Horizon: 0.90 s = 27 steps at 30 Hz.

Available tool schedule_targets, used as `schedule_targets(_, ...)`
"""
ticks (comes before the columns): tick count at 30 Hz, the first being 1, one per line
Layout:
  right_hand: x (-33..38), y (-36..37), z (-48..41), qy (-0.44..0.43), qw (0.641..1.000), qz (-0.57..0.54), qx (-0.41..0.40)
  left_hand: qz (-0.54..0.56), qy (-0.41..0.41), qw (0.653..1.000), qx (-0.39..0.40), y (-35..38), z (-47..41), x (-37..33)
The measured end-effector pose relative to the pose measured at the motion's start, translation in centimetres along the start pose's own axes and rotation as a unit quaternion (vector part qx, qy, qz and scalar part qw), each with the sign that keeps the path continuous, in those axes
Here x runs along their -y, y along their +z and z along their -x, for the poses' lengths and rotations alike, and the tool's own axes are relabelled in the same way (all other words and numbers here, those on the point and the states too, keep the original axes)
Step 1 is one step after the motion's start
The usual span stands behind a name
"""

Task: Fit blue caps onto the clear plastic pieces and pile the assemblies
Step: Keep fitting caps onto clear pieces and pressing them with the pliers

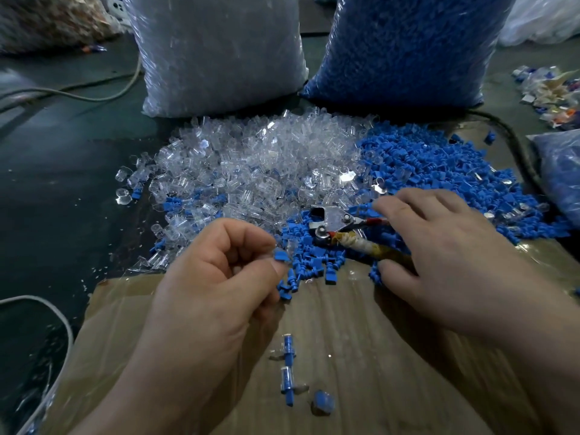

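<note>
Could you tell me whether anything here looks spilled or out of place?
Yes: the heaps of clear plastic pieces and blue plastic caps mix where they meet, and stray clear pieces lie off the brown cardboard on the dark floor.

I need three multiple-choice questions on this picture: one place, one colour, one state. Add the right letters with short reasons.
1. The pile of clear pieces lies where?
A) left of the blue caps pile
B) right of it
C) inside a box

2. The sack behind the blue caps pile holds parts of which colour?
A) red
B) blue
C) yellow

3. The left hand is:
A) flat and empty
B) pinching a blue cap
C) gripping a cable

Answers: 1 A, clear heap sits left of blue; 2 B, blue shows through the plastic; 3 B, thumb and finger close on it.
</note>
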State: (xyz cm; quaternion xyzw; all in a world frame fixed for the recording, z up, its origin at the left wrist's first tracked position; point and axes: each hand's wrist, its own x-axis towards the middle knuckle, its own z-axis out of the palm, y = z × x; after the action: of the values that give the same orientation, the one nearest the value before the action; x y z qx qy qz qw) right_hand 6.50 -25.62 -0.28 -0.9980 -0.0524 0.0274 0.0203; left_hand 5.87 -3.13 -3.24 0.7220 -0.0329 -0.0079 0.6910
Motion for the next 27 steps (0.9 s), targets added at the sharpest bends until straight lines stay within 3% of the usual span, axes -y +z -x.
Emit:
schedule_targets(4, -0.8, 0.1, -0.1, -0.023, 0.999, 0.010, 0.043, 0.025, -0.016, 1.000, -0.005, 0.3, 0.0, -0.2)
schedule_targets(15, -1.1, 0.9, -1.8, -0.040, 0.999, 0.013, -0.025, 0.020, -0.028, 0.999, 0.001, 0.3, 0.0, -0.1)
schedule_targets(23, -0.4, -0.2, -0.8, -0.031, 0.969, -0.145, -0.200, 0.027, -0.020, 0.999, -0.005, 0.0, -0.1, -0.1)
schedule_targets(27, 0.5, -0.5, 0.2, -0.097, 0.971, -0.112, -0.186, 0.040, -0.009, 0.999, -0.007, 0.1, -0.1, 0.0)
